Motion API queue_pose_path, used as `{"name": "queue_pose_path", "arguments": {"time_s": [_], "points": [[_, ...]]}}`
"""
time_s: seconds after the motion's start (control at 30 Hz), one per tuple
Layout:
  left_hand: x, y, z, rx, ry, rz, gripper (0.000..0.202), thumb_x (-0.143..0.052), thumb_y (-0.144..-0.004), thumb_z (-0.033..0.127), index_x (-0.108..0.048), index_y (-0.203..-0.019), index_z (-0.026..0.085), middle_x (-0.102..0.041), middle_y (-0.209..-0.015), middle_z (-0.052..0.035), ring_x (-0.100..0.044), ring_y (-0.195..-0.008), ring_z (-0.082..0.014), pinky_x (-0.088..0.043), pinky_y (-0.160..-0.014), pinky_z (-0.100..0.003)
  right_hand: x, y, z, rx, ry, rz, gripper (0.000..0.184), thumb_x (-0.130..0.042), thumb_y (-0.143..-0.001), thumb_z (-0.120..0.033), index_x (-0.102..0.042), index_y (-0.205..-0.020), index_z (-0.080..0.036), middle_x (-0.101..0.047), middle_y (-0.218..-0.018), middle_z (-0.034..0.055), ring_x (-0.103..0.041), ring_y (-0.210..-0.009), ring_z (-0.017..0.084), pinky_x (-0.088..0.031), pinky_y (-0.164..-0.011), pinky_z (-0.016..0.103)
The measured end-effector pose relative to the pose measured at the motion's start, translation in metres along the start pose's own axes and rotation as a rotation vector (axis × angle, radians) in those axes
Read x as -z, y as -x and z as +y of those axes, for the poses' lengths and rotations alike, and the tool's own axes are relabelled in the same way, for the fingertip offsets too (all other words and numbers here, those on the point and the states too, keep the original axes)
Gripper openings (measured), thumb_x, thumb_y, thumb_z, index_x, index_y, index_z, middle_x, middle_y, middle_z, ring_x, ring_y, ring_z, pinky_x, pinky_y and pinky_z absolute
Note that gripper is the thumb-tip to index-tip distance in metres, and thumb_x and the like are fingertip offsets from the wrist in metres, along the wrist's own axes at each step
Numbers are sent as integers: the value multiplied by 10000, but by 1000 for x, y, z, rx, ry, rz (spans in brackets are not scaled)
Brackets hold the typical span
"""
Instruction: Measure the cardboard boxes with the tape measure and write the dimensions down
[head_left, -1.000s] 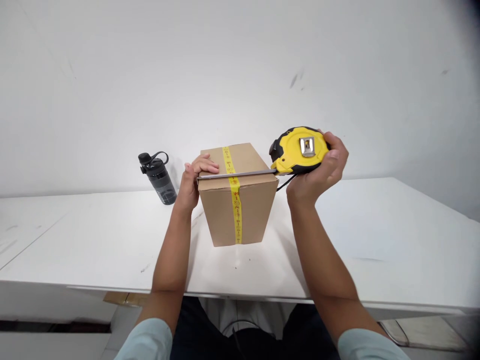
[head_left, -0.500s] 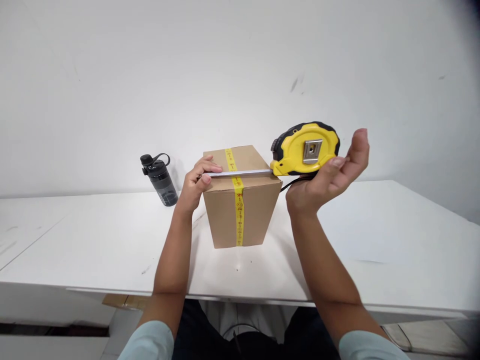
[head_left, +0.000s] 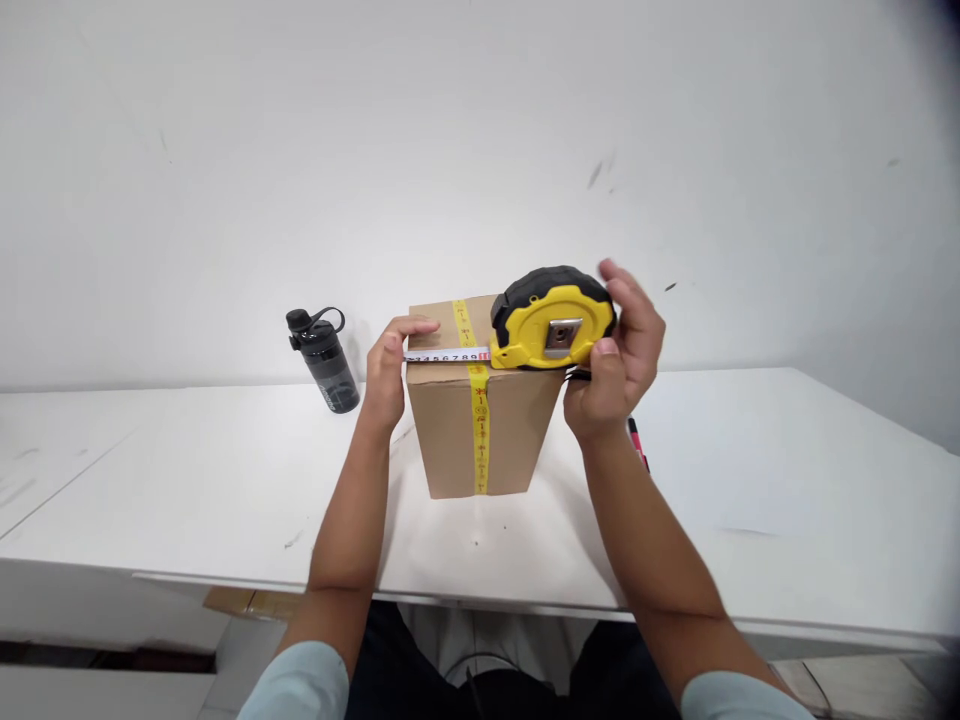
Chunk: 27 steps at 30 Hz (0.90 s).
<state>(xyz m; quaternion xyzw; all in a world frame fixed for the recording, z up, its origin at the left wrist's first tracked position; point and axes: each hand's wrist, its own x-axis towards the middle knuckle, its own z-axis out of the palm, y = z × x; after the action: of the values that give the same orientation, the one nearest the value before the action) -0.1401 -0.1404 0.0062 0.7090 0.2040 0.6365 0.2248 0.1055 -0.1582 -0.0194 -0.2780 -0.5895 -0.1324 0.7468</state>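
Observation:
A brown cardboard box (head_left: 517, 430) stands on the table with yellow printed tape (head_left: 480, 425) running over its top and down its front. Across the box's top lies the white, numbered blade (head_left: 446, 356) of a yellow and black tape measure (head_left: 559, 320). My right hand (head_left: 619, 365) grips the case, its thumb on the lower edge near the metal belt clip. At the box's left top edge, my left hand (head_left: 386, 370) pinches the end of the blade, with one finger stretched over the box top. A black strap hangs under the case.
A dark, see-through water bottle (head_left: 326, 365) with a black lid and carry loop stands left of the box. A red and black marker (head_left: 639, 445) lies partly hidden behind my right wrist. The white table (head_left: 225, 480) meets a white wall.
The tape measure case has moved left over the box top, so less blade shows. Its numbered face has turned into view. My right hand moved left with it, uncovering the marker.

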Motion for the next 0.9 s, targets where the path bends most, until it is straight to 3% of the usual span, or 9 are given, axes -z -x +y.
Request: {"name": "queue_pose_path", "arguments": {"time_s": [0.13, 0.23, 0.33, 0.4, 0.5, 0.63, 0.77, 0.9], "points": [[5, 3, 18, 21, -131, -187, 818, -241, -1028, 884, -724, -1409, 345, -657, -1551, -77, -537, -1537, -318, -380, -1335, -504, 11, -10, -12, 5, 15, -181, 613, -260, -1090, -517, -423, -1664, -373, -541, -1651, 68, -462, -1613, 315, -406, -1331, 638], [10, 4, 24, 2, -232, -202, 888, -191, -998, 919, -666, -1502, 363, -582, -1647, -57, -397, -1646, -309, -243, -1403, -478, 17, -16, -21, -28, 6, -338, 615, -297, -1108, -522, -381, -1701, -379, -481, -1731, 38, -412, -1652, 286, -366, -1374, 586], [13, 4, 25, -8, -269, -206, 906, -149, -1004, 910, -635, -1546, 372, -526, -1698, -43, -306, -1692, -300, -151, -1422, -471, 23, -20, -30, -38, -35, -404, 600, -353, -1119, -499, -384, -1705, -378, -440, -1770, 24, -381, -1671, 270, -352, -1388, 551], [11, 3, 25, -26, -264, -205, 878, -157, -1023, 888, -642, -1540, 370, -543, -1686, -47, -334, -1678, -300, -183, -1413, -476, 27, -22, -35, -58, -32, -423, 583, -380, -1121, -497, -419, -1689, -374, -458, -1760, 23, -395, -1663, 265, -382, -1374, 537], [5, 1, 29, -41, -251, -214, 782, -331, -1027, 876, -709, -1456, 342, -654, -1580, -80, -490, -1581, -322, -323, -1356, -500, 31, -24, -38, -97, -18, -425, 572, -403, -1118, -520, -457, -1668, -371, -487, -1741, 25, -465, -1622, 268, -459, -1327, 522], [2, -4, 31, -32, -233, -246, 574, -531, -1037, 770, -843, -1166, 305, -812, -1315, -92, -710, -1311, -319, -502, -1197, -515, 33, -27, -39, -86, 3, -407, 564, -438, -1114, -522, -484, -1651, -357, -509, -1725, 38, -514, -1586, 268, -494, -1301, 515], [6, -7, 26, -94, -190, -272, 412, -607, -1066, 631, -884, -1100, 328, -860, -1195, -65, -750, -1255, -298, -511, -1189, -522, 36, -30, -47, -59, 69, -440, 571, -480, -1105, -502, -481, -1653, -342, -528, -1709, 48, -497, -1598, 274, -451, -1333, 537], [7, -8, 20, -106, -175, -256, 414, -646, -1033, 663, -902, -1070, 340, -874, -1126, -43, -760, -1244, -305, -506, -1207, -537, 43, -31, -68, -102, 216, -479, 615, -483, -1097, -553, -443, -1674, -346, -507, -1720, 58, -450, -1626, 310, -392, -1353, 611]]}}
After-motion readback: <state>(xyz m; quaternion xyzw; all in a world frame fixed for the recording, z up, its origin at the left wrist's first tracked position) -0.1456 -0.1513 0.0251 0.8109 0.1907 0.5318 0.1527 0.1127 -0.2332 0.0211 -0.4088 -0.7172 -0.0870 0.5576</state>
